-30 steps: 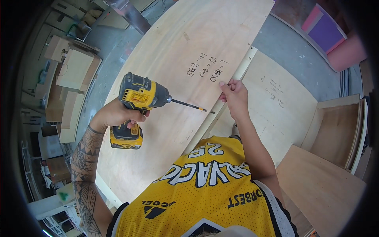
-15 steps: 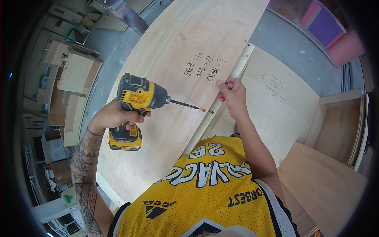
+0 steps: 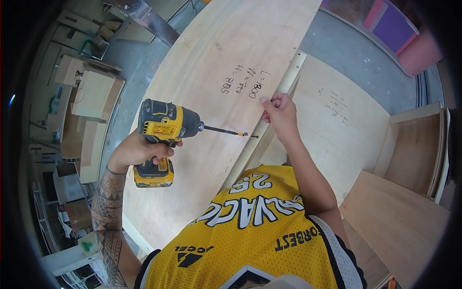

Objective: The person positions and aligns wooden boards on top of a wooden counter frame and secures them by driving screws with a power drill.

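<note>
The yellow and black cordless drill driver [image 3: 163, 132] sits in your left hand [image 3: 137, 150], above the large plywood panel [image 3: 211, 96]. Your fingers are wrapped tight around its handle, with the battery block hanging under your fist. The long bit [image 3: 230, 131] points to your right, and its tip meets a screw [image 3: 252, 136] at the right edge of the panel.

Your right hand [image 3: 280, 115] is just beside that point, a little farther along the same edge. Its fingers are curled and pressed on the panel edge and on the narrow pale wooden strip [image 3: 288, 79] that runs along it; whether they pinch something small, I cannot tell.

The panel carries some handwritten pencil marks near your right hand. To the right of the strip a second plywood sheet [image 3: 337, 125] lies lower, and beyond it stands an open wooden box [image 3: 414, 144]. On your left, well apart, small plywood boxes [image 3: 91, 96] stand on the grey concrete floor [image 3: 356, 53].
</note>
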{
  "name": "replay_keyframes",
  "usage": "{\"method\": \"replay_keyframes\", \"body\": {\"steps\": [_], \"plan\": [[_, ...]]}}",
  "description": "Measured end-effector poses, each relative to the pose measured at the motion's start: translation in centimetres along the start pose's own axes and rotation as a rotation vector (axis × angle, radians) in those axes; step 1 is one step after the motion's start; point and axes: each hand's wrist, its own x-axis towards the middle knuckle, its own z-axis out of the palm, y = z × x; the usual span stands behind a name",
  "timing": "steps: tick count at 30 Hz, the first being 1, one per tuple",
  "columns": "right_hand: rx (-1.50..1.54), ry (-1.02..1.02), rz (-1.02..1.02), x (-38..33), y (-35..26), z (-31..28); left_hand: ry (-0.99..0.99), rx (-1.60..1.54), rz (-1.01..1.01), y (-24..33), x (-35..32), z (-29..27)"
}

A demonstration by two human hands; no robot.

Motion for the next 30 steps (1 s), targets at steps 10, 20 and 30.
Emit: {"method": "replay_keyframes", "body": {"steps": [10, 20, 30], "plan": [[-0.007, 0.012, -0.021, 1.3, 0.9, 0.2, 0.089, -0.014, 0.009, -0.1, -0.7, 0.7], [0.036, 0.028, -0.060, 2.2, 1.7, 0.3, 0.143, -0.085, 0.009, -1.1, -1.3, 1.5], [-0.541, 0.037, -0.130, 2.0, -1.3, -1.5, 0.201, -0.086, 0.019, 0.1, -1.7, 2.9]]}}
